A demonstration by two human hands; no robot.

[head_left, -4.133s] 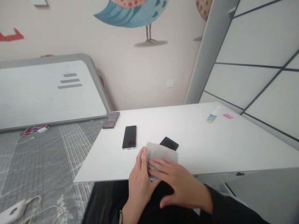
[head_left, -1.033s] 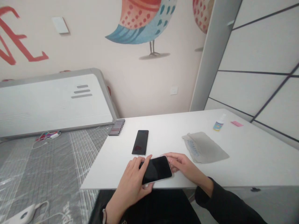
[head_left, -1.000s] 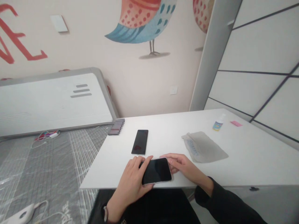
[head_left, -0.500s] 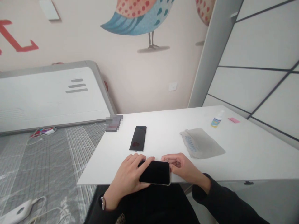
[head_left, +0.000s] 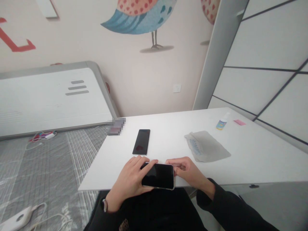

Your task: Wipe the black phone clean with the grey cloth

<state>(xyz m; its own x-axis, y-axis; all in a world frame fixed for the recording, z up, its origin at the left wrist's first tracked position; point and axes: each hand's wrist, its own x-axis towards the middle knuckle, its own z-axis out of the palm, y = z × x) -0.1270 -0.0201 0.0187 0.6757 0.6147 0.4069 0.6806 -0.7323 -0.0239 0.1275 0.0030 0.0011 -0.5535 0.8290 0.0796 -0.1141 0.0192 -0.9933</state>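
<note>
L grip (head_left: 130,176) is closed; flat phone (head_left: 141,142) lies just beyond it, so don't shove fwd. Held phone (head_left: 160,175) is in L grip by its L end, sideways, btwn both grips; steady that end w/o squeezing hard. R grip (head_left: 189,169) has fingers bent at held phone's R end; can't tell if pinching. Work gently there, clear of grey pouch (head_left: 208,146) beyond R grip.

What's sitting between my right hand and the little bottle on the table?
In the head view, a gray cloth or bag lies on the table between your right hand and the bottle.
</note>
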